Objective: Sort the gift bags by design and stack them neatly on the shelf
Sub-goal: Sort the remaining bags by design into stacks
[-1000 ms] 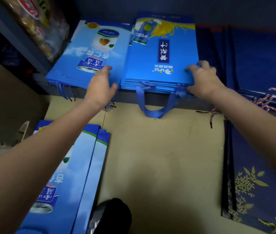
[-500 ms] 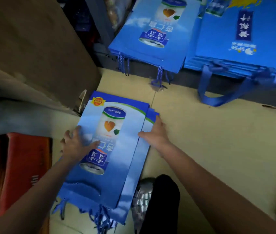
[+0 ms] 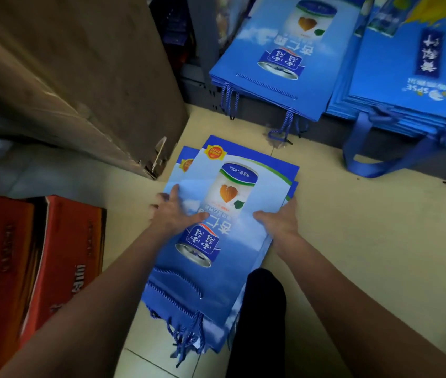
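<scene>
at the frame's centre the loose pile of can-print gift bags [image 3: 224,227] lies fanned on the floor; the left hand [image 3: 174,212] presses flat on top with fingers spread, the right hand [image 3: 280,221] grips the right edge. lifted unsquared, lower bags could slide out, and the dangling rope handles [image 3: 186,336] could snag short of the matching shelf stack [image 3: 287,55] at upper right.

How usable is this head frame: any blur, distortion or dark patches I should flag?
Head view: wide-angle bending bows the cardboard box and shelf edge; slight motion blur softens the left hand, right hand and the rope handles; print on the floor bags stays readable; the right edge falls into shadow.
</scene>
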A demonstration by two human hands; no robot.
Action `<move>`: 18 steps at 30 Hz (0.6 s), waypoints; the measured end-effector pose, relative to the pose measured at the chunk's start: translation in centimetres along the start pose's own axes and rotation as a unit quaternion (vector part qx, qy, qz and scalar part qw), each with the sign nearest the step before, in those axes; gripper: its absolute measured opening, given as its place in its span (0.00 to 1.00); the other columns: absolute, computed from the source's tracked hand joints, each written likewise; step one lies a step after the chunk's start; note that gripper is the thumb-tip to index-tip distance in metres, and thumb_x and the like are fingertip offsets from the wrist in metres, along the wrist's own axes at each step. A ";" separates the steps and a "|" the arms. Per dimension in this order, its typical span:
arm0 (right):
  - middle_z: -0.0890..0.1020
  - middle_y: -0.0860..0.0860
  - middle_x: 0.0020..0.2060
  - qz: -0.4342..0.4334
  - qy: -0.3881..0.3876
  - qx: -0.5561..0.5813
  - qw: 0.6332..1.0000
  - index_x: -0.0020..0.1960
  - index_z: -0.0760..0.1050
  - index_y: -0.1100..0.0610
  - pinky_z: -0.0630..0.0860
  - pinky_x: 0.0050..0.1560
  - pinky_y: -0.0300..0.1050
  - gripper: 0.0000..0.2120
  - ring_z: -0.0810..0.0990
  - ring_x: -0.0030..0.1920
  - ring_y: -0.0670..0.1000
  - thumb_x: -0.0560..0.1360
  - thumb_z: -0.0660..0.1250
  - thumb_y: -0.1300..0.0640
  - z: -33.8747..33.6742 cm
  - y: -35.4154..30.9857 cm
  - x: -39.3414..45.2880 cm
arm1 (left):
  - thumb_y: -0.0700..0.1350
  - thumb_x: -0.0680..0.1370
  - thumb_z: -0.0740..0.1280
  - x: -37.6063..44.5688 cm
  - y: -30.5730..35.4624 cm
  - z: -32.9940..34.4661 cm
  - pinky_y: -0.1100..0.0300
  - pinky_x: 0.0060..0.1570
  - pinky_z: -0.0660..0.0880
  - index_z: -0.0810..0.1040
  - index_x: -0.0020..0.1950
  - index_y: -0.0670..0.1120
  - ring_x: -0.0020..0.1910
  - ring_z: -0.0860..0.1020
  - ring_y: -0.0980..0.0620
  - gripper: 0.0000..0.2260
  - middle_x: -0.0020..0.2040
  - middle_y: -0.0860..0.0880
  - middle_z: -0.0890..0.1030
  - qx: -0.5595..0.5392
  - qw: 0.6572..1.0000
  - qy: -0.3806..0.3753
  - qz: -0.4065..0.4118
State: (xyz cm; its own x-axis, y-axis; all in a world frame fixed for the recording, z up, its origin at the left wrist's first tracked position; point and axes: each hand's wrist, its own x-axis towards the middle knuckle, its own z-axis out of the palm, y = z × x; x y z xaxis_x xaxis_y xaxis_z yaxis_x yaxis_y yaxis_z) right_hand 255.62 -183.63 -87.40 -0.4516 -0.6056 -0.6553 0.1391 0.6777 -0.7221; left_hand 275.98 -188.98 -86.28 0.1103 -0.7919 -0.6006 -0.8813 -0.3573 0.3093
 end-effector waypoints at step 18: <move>0.67 0.58 0.67 -0.099 -0.056 -0.111 0.987 0.76 0.50 0.54 0.66 0.66 0.51 0.45 0.68 0.66 0.57 0.68 0.74 0.55 3.1 -0.8 -1.6 | 0.68 0.66 0.68 -1.5 -3.1 -1.0 0.44 0.67 0.64 0.58 0.74 0.48 0.69 0.61 0.37 0.43 0.69 0.39 0.61 -0.123 0.986 0.051 -0.096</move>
State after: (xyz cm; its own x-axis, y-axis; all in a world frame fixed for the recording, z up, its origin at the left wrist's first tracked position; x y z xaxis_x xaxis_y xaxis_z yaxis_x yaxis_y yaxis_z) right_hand 258.96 -184.46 -86.44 -0.3480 -0.7700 -0.5348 -0.1439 0.6076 -0.7811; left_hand 279.05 -187.17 -85.62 0.3213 -0.7387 -0.5925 -0.7033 -0.6051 0.3730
